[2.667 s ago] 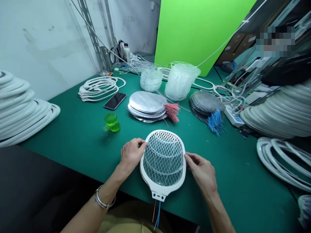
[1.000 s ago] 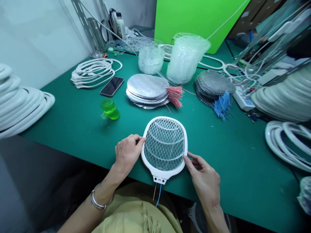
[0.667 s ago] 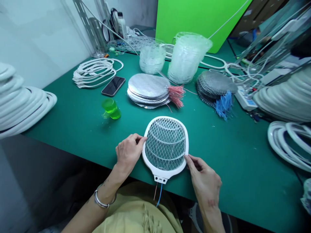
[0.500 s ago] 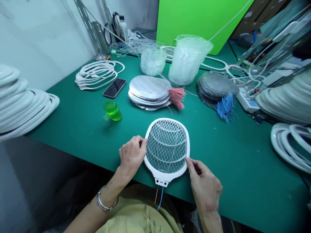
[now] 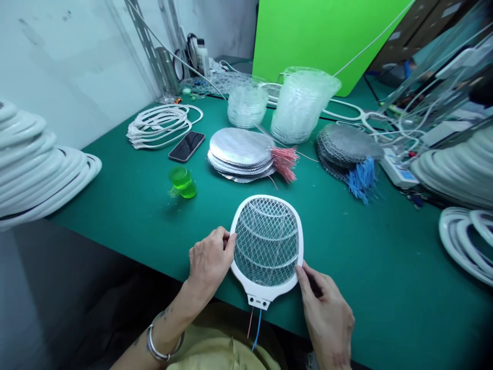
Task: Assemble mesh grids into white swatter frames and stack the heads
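Head view: swatter frame (image 5: 266, 241) between left hand (image 5: 210, 262) and right hand (image 5: 324, 313)

Passage A: the green desk (image 5: 379, 252) extends from the right hand (image 5: 325, 313) toward the lower right of the frame, ending at the white coiled loops (image 5: 466, 241). Passage B: desk surface lies between the left hand (image 5: 210, 264) and the green cup (image 5: 183, 182). Obstacles: the electric swatter (image 5: 266, 241) between the hands; upper centre, the silver mesh stack (image 5: 241, 149) with red wires (image 5: 285, 163) and the grey mesh stack (image 5: 346, 146) with blue wires (image 5: 362, 182).

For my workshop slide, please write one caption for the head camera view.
The left hand and right hand hold a white plastic swatter frame with wire mesh.
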Available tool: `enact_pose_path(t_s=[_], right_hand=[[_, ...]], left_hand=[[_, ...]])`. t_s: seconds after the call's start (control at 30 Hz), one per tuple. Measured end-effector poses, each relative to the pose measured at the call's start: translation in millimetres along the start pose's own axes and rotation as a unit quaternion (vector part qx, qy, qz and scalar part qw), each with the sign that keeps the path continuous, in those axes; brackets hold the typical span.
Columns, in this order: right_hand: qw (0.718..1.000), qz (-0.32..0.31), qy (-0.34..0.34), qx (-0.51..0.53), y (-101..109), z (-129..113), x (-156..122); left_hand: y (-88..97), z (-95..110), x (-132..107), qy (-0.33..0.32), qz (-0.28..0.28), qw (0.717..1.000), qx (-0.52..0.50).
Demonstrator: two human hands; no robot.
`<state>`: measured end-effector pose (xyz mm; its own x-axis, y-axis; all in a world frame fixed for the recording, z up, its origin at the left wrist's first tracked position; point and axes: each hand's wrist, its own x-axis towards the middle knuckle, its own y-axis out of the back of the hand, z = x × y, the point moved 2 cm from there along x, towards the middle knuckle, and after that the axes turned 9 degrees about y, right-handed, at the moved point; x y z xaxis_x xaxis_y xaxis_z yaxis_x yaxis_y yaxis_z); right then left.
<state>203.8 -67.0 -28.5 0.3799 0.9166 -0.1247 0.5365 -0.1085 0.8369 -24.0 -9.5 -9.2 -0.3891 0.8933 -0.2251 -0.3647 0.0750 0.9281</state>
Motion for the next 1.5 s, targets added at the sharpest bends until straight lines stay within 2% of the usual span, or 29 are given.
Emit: enact_pose_path(t_s=[0.2, 0.27, 0.37, 0.47, 0.53, 0.6, 0.7, 0.77, 0.9, 1.03, 1.17, 1.27, 1.4, 1.5], right_hand=[[1.0, 0.009, 0.003, -0.002, -3, 6, 0], [0.999, 0.032, 0.032, -0.025, -4, 4, -3], [0.986, 0.087, 0.106, -0.099, -4, -2, -8], [0.977, 0.079, 0.16, -0.116, -6, -2, -8], [0.975, 0.081, 0.183, -0.097, -10, 3, -3], [0.964, 0.096, 0.233, -0.089, -16, 9, 3], [0.931, 0.07, 0.343, -0.107, -28, 14, 8], [0.915, 0.05, 0.376, -0.134, -32, 15, 7], [0.905, 0.039, 0.388, -0.173, -29, 11, 5], [0.897, 0.045, 0.407, -0.168, -21, 13, 15], [0.886, 0.032, 0.441, -0.137, -10, 14, 33], [0.882, 0.012, 0.458, -0.111, -5, 0, 41], [0.898, 0.012, 0.419, -0.137, -13, -28, 46], [0.883, -0.02, 0.427, -0.191, -31, -39, 46]], left_hand=[[-3.0, -10, 2, 0.016, -0.044, 0.996, -0.08], [-2.7, -10, 1, 0.007, -0.037, 0.996, -0.076], [-1.9, -7, -3, -0.005, -0.025, 1.0, -0.014], [-3.4, -6, -4, -0.022, -0.004, 1.0, 0.019], [-6.3, -7, -3, -0.072, 0.044, 0.996, 0.014], [-11.0, -10, -2, -0.161, 0.089, 0.983, 0.019], [-18.6, -15, 1, -0.28, 0.087, 0.955, 0.048], [-20.8, -18, 3, -0.313, 0.072, 0.944, 0.068], [-18.4, -19, 4, -0.331, 0.065, 0.937, 0.088], [-12.4, -16, 10, -0.346, 0.057, 0.932, 0.089], [-5.9, -12, 23, -0.41, 0.055, 0.906, 0.097], [-5.6, -11, 30, -0.44, 0.029, 0.893, 0.096], [-6.7, -12, 32, -0.438, 0.012, 0.895, 0.079], [-4.4, -15, 34, -0.434, -0.023, 0.898, 0.064]])
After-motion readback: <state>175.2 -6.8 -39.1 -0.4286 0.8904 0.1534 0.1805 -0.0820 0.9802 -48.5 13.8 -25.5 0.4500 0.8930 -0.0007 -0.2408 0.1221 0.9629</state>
